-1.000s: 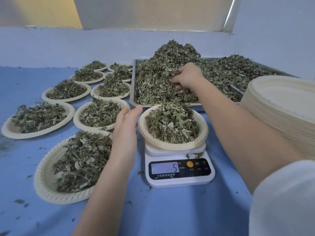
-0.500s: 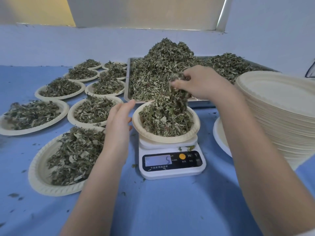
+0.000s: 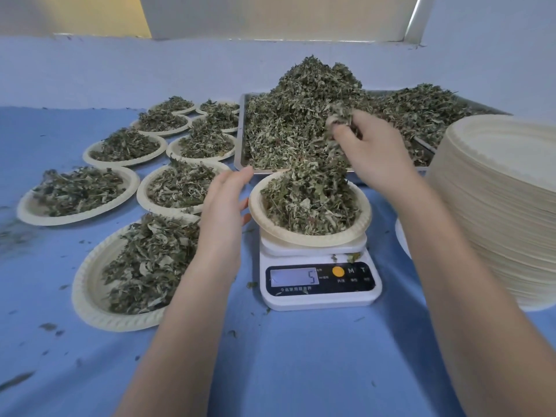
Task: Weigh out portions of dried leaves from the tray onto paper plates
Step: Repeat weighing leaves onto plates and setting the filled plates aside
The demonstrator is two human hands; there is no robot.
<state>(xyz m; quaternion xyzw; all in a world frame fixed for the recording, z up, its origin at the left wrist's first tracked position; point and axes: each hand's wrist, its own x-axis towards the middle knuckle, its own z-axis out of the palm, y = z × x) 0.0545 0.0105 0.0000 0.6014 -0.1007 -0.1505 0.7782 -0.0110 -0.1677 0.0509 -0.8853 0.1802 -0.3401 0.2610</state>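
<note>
Lying at far left on the blue table covering [image 3: 301, 371]: filled paper plates [image 3: 78, 195] in two rows running away toward the wall, each heaped with dried leaves, the nearest filled plate [image 3: 90, 299] largest in view and closest to the camera

Reaching in just right of those: left hand [image 3: 224, 206], fingers straight and together, pointing up and away, palm facing right toward the rim of the plate on the scale [image 3: 301, 237]; touching that rim or just clear of it, impossible to tell

Sitting centre: white digital kitchen scale [image 3: 320, 279], long axis running left to right, display [image 3: 293, 276] facing the camera and showing a 5, orange button [image 3: 338, 271] to the right of it, a few leaf crumbs lying on its top edge

Resting on the scale platform: the paper plate, piled high with dried leaves [image 3: 310, 203]

Hovering above the plate's far right side: right hand [image 3: 371, 149], fingers curled and pinching a clump of leaves [image 3: 338, 118], loose leaves trailing down from it onto the pile

Lying behind the scale: metal tray [image 3: 240, 139], long axis running left to right, heaped with a mound of leaves [image 3: 301, 115] peaking near its middle

Standing at far right: tall stack of empty paper plates [image 3: 496, 206], leaning slightly, just beside the right forearm
</note>
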